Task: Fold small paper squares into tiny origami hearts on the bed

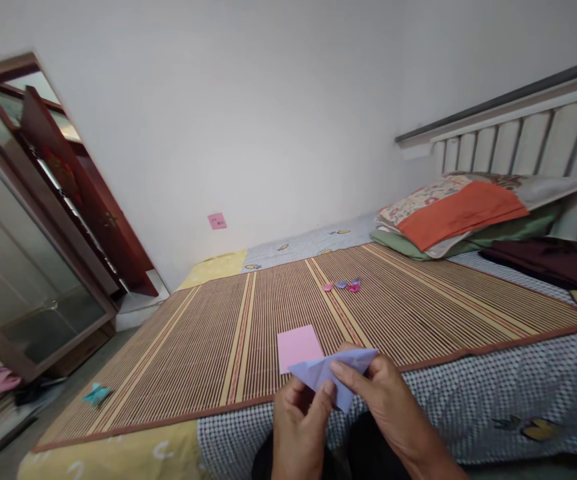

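Your two hands at work on a folded lavender paper (316, 372), seen from above. Your left hand (298, 423) pinches the paper near its lower left edge, the thumb laid on the near face and the fingers curled beneath; no gap shows between thumb and paper. Your right hand (381, 387) pinches the opposite side, its thumb flat across the face and its fingers behind the upper edge. The piece is thus held between both grips, raised in front of you, broad along the top and narrowing to a point that hangs between your hands.

Just beyond your grip, partly hidden by the paper, a flat pink sheet (298, 347) lies on a striped mat (208, 347). Farther beyond the grip, a cluster of small folded pieces (341, 285), pink, bluish and magenta, rests on the same mat. Well to the left of your grip, near the mat's edge, sits a teal folded paper (97, 394). Beyond and to the right of your hands are stacked pillows (461, 213), with a dark maroon cloth (548, 261) beside them.
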`<state>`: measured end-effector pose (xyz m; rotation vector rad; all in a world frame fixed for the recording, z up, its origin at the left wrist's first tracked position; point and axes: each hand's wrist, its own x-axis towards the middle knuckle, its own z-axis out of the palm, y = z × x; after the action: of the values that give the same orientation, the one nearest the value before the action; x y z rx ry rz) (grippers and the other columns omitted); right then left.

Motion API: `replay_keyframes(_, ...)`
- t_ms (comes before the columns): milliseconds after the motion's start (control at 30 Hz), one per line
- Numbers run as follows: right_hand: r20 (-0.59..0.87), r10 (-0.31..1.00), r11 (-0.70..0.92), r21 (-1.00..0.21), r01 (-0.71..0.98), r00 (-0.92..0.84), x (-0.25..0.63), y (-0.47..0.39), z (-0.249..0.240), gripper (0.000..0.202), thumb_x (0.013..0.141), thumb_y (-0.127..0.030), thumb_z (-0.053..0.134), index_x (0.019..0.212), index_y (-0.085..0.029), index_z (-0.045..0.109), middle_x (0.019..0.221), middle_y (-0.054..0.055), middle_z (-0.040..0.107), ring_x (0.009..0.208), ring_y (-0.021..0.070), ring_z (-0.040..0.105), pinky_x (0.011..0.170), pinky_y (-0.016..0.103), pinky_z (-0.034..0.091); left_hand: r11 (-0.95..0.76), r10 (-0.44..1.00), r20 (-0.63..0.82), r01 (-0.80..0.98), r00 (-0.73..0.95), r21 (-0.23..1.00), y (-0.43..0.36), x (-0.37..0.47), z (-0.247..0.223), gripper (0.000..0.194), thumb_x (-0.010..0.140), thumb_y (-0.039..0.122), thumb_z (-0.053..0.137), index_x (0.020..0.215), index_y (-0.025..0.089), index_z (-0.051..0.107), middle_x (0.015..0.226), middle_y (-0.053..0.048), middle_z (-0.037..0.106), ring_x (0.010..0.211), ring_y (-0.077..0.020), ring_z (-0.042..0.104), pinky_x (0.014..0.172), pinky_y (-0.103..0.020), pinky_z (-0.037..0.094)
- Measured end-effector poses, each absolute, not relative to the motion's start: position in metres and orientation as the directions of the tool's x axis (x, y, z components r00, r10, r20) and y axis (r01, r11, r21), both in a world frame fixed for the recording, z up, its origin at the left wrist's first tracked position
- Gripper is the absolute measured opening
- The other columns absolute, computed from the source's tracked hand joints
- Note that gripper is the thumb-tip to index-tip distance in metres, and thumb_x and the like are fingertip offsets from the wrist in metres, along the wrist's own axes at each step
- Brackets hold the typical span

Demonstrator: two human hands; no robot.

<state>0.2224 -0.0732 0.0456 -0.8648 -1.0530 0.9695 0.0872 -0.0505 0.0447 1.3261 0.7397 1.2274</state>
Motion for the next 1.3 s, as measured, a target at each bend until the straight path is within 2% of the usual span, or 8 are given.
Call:
replay_keyframes(167,0.253,0.954,0.288,-0.920,-0.267,0.159,0.228,-0.075,0.040,0.033,0.086,-0.045,0.076,0.077,-0.014,0.070,0.068,0.001,0.065,0.063,0.0155,0.059,0.061,0.027,0.048,-0.342,0.902,0.350,-0.076,0.254,0.937,-0.049,0.074,0.052,0.042,0.092,0.050,0.063,0.065,0.018,0.064,0.058,-0.001,0.064,0.057,-0.0153,0.059,0.059,-0.024,0.045)
replay_keyframes(367,0.212,0.940,0.278,-0.930,-0.241,0.268,0.219,-0.076,0.045,0.036,0.080,-0.049,0.080,0.081,-0.014,0.074,0.072,0.005,0.070,0.066,0.0188,0.063,0.062,0.029,0.052,-0.470,0.878,0.479,0.182,-0.008,0.864,-0.060,0.080,0.047,0.044,0.095,0.046,0.059,0.060,0.019,0.061,0.054,0.001,0.057,0.052,-0.0142,0.053,0.055,-0.024,0.040)
replay_keyframes(567,0.201,0.940,0.280,-0.914,-0.292,0.274,0.215,-0.076,0.045,0.039,0.078,-0.053,0.080,0.070,-0.015,0.072,0.061,0.002,0.064,0.057,0.0160,0.058,0.053,0.025,0.049,-0.226,0.928,0.241,-0.084,0.285,0.970,-0.055,0.087,0.039,0.039,0.082,0.051,0.074,0.072,0.014,0.073,0.061,-0.004,0.066,0.057,-0.0174,0.061,0.056,-0.027,0.051)
replay_keyframes(733,0.171,0.960,0.245,-0.896,-0.370,0.222,0.211,-0.076,0.046,0.038,0.077,-0.053,0.081,0.072,-0.016,0.070,0.059,0.000,0.062,0.050,0.0141,0.055,0.047,0.024,0.046,-0.136,0.933,0.200,-0.220,0.299,0.966,-0.053,0.094,0.041,0.037,0.073,0.048,0.083,0.067,0.013,0.072,0.059,-0.001,0.061,0.054,-0.0130,0.053,0.051,-0.023,0.048)
replay_keyframes(967,0.197,0.915,0.302,-0.913,-0.274,0.351,0.236,-0.066,0.038,0.042,0.081,-0.056,0.077,0.080,-0.014,0.076,0.062,0.000,0.060,0.059,0.0155,0.055,0.057,0.026,0.046,-0.153,0.957,0.175,-0.107,0.230,0.982,-0.052,0.089,0.033,0.040,0.076,0.046,0.080,0.058,0.013,0.067,0.054,-0.003,0.061,0.053,-0.0149,0.055,0.052,-0.024,0.045)
replay_keyframes(1100,0.182,0.862,0.397,-0.823,-0.406,0.473,0.243,-0.066,0.036,0.049,0.084,-0.062,0.072,0.099,-0.016,0.078,0.073,0.003,0.064,0.065,0.0158,0.055,0.062,0.027,0.048,-0.151,0.970,0.177,-0.155,0.170,0.976,-0.051,0.092,0.035,0.039,0.074,0.048,0.081,0.061,0.013,0.069,0.056,-0.002,0.062,0.051,-0.0142,0.053,0.051,-0.025,0.047)
replay_keyframes(1200,0.192,0.928,0.331,-0.818,-0.471,0.318,0.234,-0.069,0.039,0.047,0.082,-0.059,0.076,0.102,-0.017,0.076,0.078,0.004,0.068,0.070,0.0180,0.060,0.067,0.030,0.052,-0.163,0.971,0.187,-0.159,0.152,0.974,-0.051,0.095,0.036,0.037,0.074,0.047,0.081,0.067,0.013,0.071,0.059,-0.003,0.064,0.052,-0.0141,0.054,0.051,-0.025,0.047)
replay_keyframes(1300,0.200,0.964,0.255,-0.877,-0.408,0.173,0.222,-0.071,0.041,0.035,0.076,-0.050,0.084,0.078,-0.016,0.073,0.069,0.002,0.066,0.065,0.0173,0.060,0.062,0.028,0.051,-0.190,0.955,0.211,-0.119,0.208,0.975,-0.052,0.094,0.034,0.037,0.078,0.047,0.078,0.069,0.013,0.072,0.058,-0.002,0.062,0.053,-0.0137,0.053,0.051,-0.024,0.046)
